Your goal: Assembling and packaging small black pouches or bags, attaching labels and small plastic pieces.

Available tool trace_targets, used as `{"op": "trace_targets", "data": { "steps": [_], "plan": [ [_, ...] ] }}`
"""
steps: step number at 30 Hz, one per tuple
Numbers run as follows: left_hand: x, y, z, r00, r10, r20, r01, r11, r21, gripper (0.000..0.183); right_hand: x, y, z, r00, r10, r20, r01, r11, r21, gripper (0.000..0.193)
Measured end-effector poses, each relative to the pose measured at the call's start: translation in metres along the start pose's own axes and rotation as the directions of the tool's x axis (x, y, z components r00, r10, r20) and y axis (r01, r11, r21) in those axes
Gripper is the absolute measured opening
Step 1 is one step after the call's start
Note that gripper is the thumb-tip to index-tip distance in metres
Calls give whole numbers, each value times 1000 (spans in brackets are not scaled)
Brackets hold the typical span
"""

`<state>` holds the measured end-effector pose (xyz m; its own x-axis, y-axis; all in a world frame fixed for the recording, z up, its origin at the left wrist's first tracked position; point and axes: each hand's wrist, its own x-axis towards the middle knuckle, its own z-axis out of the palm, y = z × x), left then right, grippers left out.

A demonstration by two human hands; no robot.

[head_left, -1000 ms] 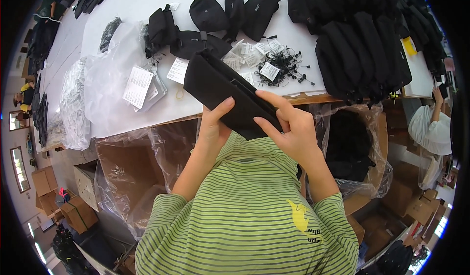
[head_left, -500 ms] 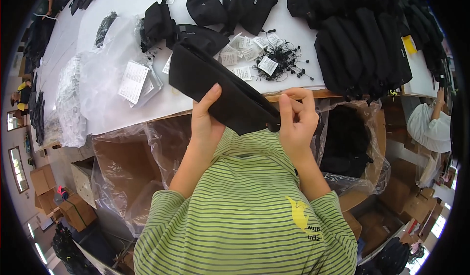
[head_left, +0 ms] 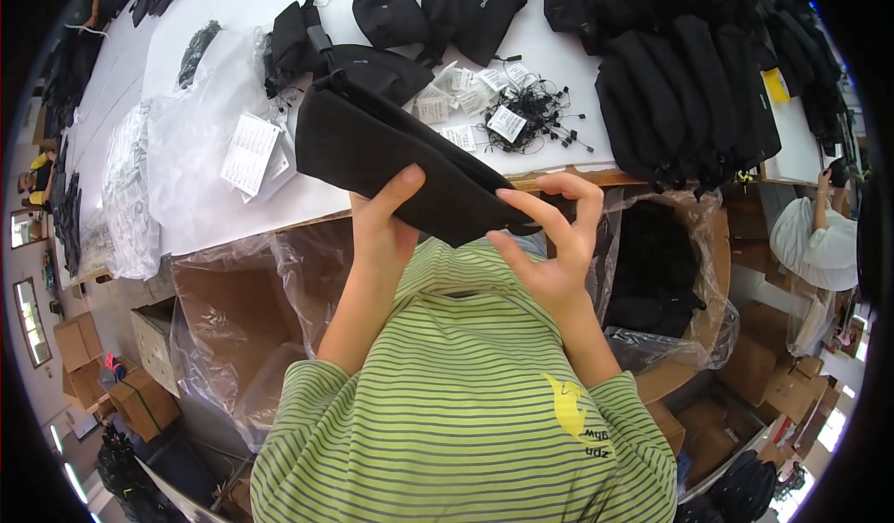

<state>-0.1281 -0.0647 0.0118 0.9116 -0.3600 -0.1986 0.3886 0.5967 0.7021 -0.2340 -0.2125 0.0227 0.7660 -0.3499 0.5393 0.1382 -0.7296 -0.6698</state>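
A black fabric pouch (head_left: 377, 155) is held slantwise over the table's front edge, with a small loop at its upper left end. A long fold or gap runs along its upper side; its inside is hidden. My left hand (head_left: 384, 230) grips the pouch's lower side, thumb across the front and fingers behind. At the pouch's lower right end is my right hand (head_left: 554, 248), its thumb and forefinger spread apart. The forefinger touches the fabric edge. Beyond the pouch lie white printed tags (head_left: 458, 104) and a tangle of black tag strings (head_left: 535, 113).
More black pouches (head_left: 391, 15) lie at the back, and stacked ones (head_left: 689, 85) at the right. Clear plastic bags (head_left: 205, 141) and tag stacks (head_left: 250, 155) are on the left. Below the edge stand plastic-lined cartons (head_left: 233, 309). Another person (head_left: 815, 239) is at far right.
The pouch has shifted slightly left and its loop end now shows. My right thumb and forefinger have parted from their pinch at the pouch's lower right end.
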Motion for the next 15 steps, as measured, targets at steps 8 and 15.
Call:
{"op": "trace_targets", "data": {
  "steps": [8,15],
  "plan": [
    [-1,-3,3,999,24,44,-24,1000,-9,35,2,2,4,989,29,144,-23,999,-49,33],
    [-1,-4,-7,996,19,83,-14,998,-68,35,-7,-2,5,998,58,13,-58,998,5,37]
  ]
}}
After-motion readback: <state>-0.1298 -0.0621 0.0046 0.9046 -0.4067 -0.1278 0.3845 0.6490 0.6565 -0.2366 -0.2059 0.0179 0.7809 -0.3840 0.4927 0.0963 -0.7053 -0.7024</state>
